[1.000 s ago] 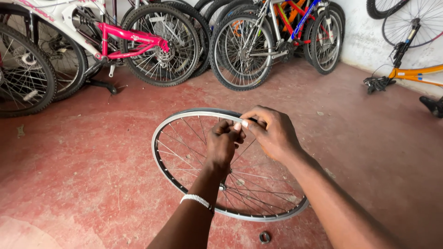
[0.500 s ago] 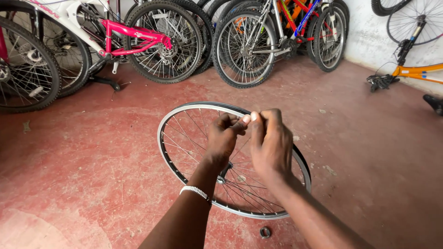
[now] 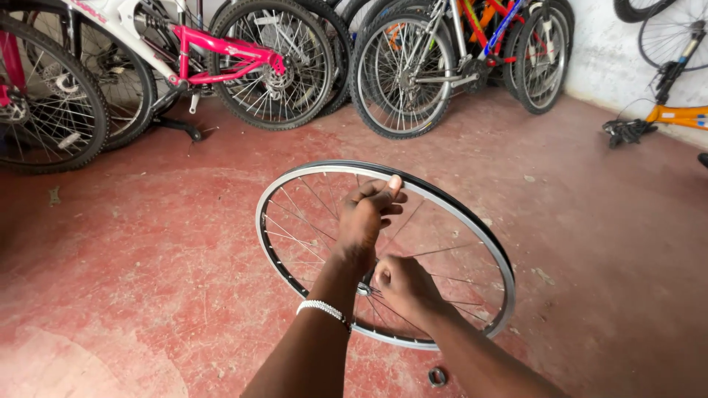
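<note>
A bare bicycle wheel rim with thin spokes and no tyre stands tilted over the red floor in front of me. My left hand, with a white bead bracelet on its wrist, grips the top of the rim, thumb on the edge. My right hand is lower, closed around the hub and spokes at the wheel's centre; the hub itself is mostly hidden by it.
A small metal ring lies on the floor below the wheel. Several bicycles lean along the back wall, among them a pink and white one. An orange bike frame lies at the right by the white wall.
My right hand has left the top of the rim and dropped to the hub. My left hand stays on the upper rim. The view has moved closer.
</note>
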